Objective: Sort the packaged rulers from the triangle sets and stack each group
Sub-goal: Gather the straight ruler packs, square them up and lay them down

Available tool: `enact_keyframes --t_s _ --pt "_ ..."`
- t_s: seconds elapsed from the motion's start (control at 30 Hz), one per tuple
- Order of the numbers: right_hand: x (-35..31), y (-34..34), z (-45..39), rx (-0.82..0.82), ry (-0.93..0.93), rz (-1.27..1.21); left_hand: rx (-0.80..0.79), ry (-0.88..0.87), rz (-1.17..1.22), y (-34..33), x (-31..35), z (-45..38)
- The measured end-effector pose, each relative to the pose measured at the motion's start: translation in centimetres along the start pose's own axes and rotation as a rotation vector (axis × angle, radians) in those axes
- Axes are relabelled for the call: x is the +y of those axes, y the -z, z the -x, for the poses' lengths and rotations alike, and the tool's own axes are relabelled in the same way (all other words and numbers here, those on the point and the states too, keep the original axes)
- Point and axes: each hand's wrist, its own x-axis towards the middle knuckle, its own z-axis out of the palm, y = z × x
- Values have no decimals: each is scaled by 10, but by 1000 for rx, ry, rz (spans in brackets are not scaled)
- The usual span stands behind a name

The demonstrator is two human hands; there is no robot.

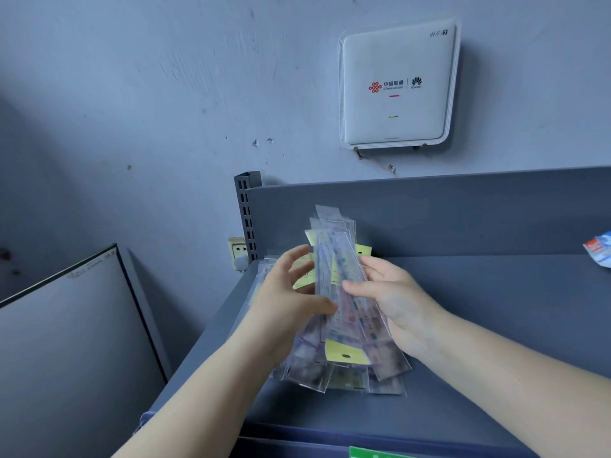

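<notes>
The packets (340, 292) I see are clear plastic with yellow header cards and faint blue and red print. The shelf (479, 309) is slate grey, the wall (165, 94) pale blue-grey and scuffed, the router (396, 84) white with a red logo and green light.

"WiFi 7", "China unicom" on router (398, 84)

Print on the packaged rulers (344, 292) too blurred to read; red-blue packet (600, 247) cut off at right edge.
</notes>
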Motion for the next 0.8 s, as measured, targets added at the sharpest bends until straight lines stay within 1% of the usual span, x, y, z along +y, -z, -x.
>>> enact_keyframes --t_s 0.07,0.2,0.3,0.37,0.43,0.53,0.6,0.7,0.8 --pt "2 -2 3 -3 46 11 -5 3 75 -1 -1 -2" --pt "-2 -6 7 21 111 12 -16 -80 82 -6 -3 0" --pt "-15 -6 11 -11 152 -57 -17 -173 98 -15 0 5" --pt "-25 -2 16 -49 209 -54 -40 -227 104 -22 3 9" --pt "-35 1 22 -45 287 -3 -37 -296 64 -30 6 14" --pt "-47 5 32 6 379 58 29 -379 -25 -45 11 24" --pt "-51 9 40 26 438 107 35 -363 -9 -54 11 30" --pt "-51 14 55 19 497 72 -69 -235 47 -68 7 42" --pt "-46 19 66 71 525 43 -107 -211 47 -79 2 53"
